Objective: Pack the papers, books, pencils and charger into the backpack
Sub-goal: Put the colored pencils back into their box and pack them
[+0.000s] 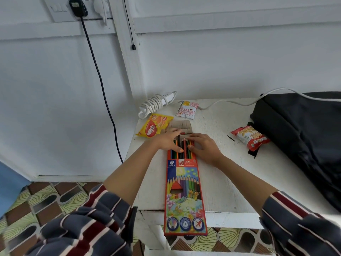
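A colourful pencil box [184, 196] lies lengthwise on the white table [230, 172], its near end hanging over the front edge. Several coloured pencils [181, 150] stick out of its open far end. My left hand [168, 140] rests on the pencils from the left, fingers spread over their tips. From the right, my right hand [203, 148] presses against the same pencils. The black backpack [302, 137] lies at the table's right side. A white charger [156, 103] with its cable wound around it sits at the table's back left corner.
A yellow wafer packet [153, 128], a white and red sachet [187, 109] and a red snack packet [250, 138] lie on the table. A cardboard flap [181, 125] lies beyond the pencils. A black plug [77, 6] with its cable hangs on the wall.
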Tool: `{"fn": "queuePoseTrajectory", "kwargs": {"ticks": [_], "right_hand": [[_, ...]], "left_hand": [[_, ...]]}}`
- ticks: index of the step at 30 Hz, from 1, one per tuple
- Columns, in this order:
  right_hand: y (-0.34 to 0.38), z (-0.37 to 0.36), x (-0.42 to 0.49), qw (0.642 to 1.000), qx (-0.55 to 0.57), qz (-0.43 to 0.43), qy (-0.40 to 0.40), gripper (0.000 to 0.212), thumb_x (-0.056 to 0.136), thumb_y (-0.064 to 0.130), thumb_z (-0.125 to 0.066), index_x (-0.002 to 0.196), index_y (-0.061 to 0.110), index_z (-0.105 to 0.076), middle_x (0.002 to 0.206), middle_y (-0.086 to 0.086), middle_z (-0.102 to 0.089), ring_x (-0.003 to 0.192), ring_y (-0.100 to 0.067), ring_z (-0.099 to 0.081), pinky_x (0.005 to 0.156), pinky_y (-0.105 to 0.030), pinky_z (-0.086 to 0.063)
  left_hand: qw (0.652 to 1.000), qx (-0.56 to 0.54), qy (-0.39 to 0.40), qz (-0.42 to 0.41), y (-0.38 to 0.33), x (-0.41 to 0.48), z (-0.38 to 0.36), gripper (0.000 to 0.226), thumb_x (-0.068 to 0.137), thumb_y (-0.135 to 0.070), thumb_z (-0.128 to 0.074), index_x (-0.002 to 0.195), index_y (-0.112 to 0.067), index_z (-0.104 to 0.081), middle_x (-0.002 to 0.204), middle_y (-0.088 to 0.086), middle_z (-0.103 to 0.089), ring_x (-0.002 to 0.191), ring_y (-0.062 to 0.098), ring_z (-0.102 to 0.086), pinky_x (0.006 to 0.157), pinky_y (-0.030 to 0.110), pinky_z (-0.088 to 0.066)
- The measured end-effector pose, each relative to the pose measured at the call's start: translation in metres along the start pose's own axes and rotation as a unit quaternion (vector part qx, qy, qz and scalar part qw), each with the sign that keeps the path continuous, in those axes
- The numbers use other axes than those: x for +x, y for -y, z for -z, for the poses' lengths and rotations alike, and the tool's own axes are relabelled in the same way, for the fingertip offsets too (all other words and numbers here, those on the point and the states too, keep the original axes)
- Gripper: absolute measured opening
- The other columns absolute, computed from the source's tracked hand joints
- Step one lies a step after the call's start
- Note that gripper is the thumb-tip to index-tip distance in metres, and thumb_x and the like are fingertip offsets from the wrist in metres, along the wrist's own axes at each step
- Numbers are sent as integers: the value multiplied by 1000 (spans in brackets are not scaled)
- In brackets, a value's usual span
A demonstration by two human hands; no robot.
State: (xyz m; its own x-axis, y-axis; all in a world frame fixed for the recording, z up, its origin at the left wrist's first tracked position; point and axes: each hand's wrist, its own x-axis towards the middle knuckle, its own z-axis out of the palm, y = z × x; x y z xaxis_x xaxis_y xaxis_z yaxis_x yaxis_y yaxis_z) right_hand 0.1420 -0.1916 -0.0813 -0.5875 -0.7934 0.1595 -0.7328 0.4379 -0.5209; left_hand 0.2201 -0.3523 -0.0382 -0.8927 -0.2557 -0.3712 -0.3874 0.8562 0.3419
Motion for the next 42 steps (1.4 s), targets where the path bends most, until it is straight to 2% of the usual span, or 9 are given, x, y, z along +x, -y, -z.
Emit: {"fn": "queuePoseTrajectory", "kwargs": {"ticks": [7, 10, 14, 20, 24, 27, 30, 34, 42], "right_hand": [[0, 0, 1, 1000, 0, -9, 3, 41, 93, 32, -52, 132, 20, -51, 141, 0, -45, 129, -16, -37, 104, -30, -25], [0, 0, 0, 1000, 1, -9, 2, 41, 93, 32, -52, 132, 20, -51, 140, -1, -45, 129, -17, -37, 104, -30, -26], [0, 1, 1, 1000, 2, -11, 5, 41, 93, 32, -53, 132, 19, -51, 140, 0, -46, 129, -17, -37, 104, -30, -26], [-1, 0, 1, 1000, 3, -9, 3, 41, 92, 32, -53, 131, 19, -52, 139, 0, -47, 128, -17, -38, 102, -30, -27], [-2, -1, 2, 1000, -4, -12, 0, 43, 92, 34, -53, 133, 20, -50, 139, -1, -46, 128, -17, -38, 103, -31, -27], [-1, -1, 1, 1000, -13, -8, 4, 55, 89, 53, -48, 136, 25, -46, 141, 0, -44, 129, -18, -37, 103, -33, -27], [2, -2, 0, 999, -45, -6, 28, 74, 72, 72, -36, 137, 37, -40, 143, 4, -38, 131, -17, -31, 105, -35, -24], [2, -2, 3, 997, -67, -12, 43, 62, 82, 62, -53, 137, 40, -38, 145, 4, -33, 133, -16, -27, 108, -37, -20], [4, -2, 3, 995, -88, -10, 54, 63, 82, 64, -49, 138, 40, -36, 145, 3, -31, 134, -18, -25, 108, -38, -18]], "left_hand": [[1000, -4, -5, -10, 5, 8, 3, 92, 80, -42, -69, 150, -22, -13, 156, -1, -4, 142, 27, -4, 113, 46, -18], [999, -36, -34, -19, 9, 14, 1, 73, 87, -41, -61, 147, -22, -26, 152, 2, -15, 139, 28, -15, 113, 45, -24], [996, -3, -85, -28, 6, 16, -4, 58, 91, -35, -57, 142, -15, -38, 145, 5, -30, 132, 25, -31, 108, 41, -32], [996, -28, -79, -14, 2, 15, -1, 61, 86, -27, -62, 141, -15, -39, 147, 9, -27, 133, 26, -31, 106, 43, -36], [997, -42, -68, -18, 3, 15, 1, 60, 84, -25, -63, 140, -16, -43, 143, 10, -35, 128, 26, -39, 102, 39, -41], [996, -56, -63, -21, 4, 15, 2, 58, 85, -26, -65, 138, -14, -44, 138, 11, -41, 124, 25, -44, 101, 38, -42], [997, -57, -57, -20, 5, 13, 1, 60, 86, -30, -65, 138, -15, -42, 140, 10, -38, 126, 26, -43, 103, 41, -41], [994, -84, -62, -21, 6, 7, 1, 61, 85, -28, -67, 138, -13, -42, 142, 10, -38, 127, 25, -43, 104, 41, -40], [988, -107, -101, -49, 0, -2, 0, 49, 87, -20, -64, 133, -9, -49, 132, 10, -53, 118, 23, -51, 86, 26, -41]]}}
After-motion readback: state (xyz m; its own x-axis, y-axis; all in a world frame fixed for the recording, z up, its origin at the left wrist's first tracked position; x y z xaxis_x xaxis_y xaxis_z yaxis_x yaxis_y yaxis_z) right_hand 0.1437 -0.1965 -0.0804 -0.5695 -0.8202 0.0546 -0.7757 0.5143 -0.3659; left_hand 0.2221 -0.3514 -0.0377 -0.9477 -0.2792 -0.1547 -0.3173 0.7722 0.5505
